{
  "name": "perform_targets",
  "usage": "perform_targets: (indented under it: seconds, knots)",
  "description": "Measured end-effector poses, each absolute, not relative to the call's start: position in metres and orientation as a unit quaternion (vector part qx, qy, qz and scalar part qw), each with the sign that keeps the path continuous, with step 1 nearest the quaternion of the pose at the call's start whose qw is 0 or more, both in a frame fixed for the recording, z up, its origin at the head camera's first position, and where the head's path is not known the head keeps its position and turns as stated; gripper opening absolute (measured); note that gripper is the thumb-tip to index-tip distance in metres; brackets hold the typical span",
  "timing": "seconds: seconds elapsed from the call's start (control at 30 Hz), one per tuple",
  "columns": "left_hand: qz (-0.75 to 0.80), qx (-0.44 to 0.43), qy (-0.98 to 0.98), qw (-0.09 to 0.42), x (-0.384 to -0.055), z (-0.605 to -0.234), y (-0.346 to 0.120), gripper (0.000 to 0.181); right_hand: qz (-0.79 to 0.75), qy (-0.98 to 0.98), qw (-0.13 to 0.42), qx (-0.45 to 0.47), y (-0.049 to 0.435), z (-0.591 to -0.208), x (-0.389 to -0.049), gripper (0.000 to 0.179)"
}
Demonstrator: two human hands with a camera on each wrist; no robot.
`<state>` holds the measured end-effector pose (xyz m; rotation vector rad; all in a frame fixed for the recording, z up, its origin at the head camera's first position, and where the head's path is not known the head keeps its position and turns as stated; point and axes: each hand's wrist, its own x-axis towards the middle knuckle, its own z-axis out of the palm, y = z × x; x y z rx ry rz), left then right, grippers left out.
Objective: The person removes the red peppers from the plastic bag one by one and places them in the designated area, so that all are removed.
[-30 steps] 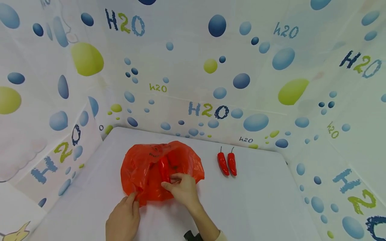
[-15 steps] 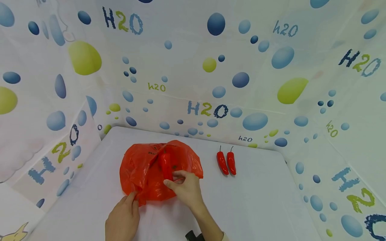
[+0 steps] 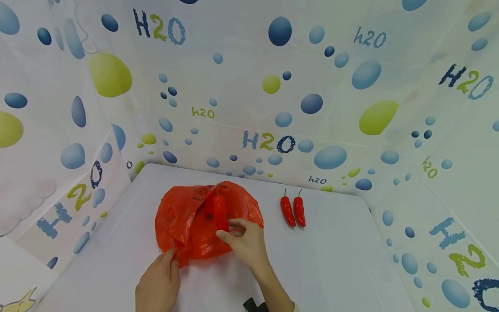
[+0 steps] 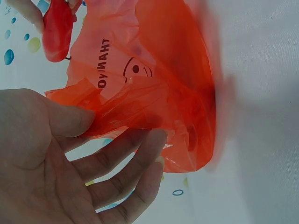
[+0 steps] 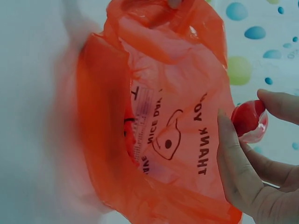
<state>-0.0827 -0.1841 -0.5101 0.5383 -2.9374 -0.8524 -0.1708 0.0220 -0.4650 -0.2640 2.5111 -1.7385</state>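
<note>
A red plastic bag [image 3: 175, 212] lies on the white table, its mouth open toward me. My left hand [image 3: 157, 281] pinches the bag's near left edge between thumb and fingers, as the left wrist view shows. In my right hand [image 3: 247, 242] a red chili pepper [image 3: 220, 210] is pinched by its lower end, stem pointing away, in front of the bag's mouth. Inside the bag, the right wrist view shows part of a red thing [image 5: 131, 140] with a dark stem-like bit; the rest is hidden.
Two more red chili peppers [image 3: 287, 211] lie side by side on the table, right of the bag. A patterned sheet [image 3: 234, 86] with blue and green spots stands behind and at both sides. A dark object [image 3: 255, 304] shows by my right forearm.
My right hand has moved a little to the right with the chili pepper. The left hand keeps its hold on the bag, and the two peppers lie as before.
</note>
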Motion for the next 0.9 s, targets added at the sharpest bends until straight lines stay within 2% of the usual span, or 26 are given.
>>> perform_targets:
  seconds: [0.9]
  knots:
    - [-0.276,0.173,-0.945,0.015,-0.082,-0.51,-0.182,0.042,-0.562,0.825,-0.01,-0.054,0.059,-0.458,-0.184,0.045]
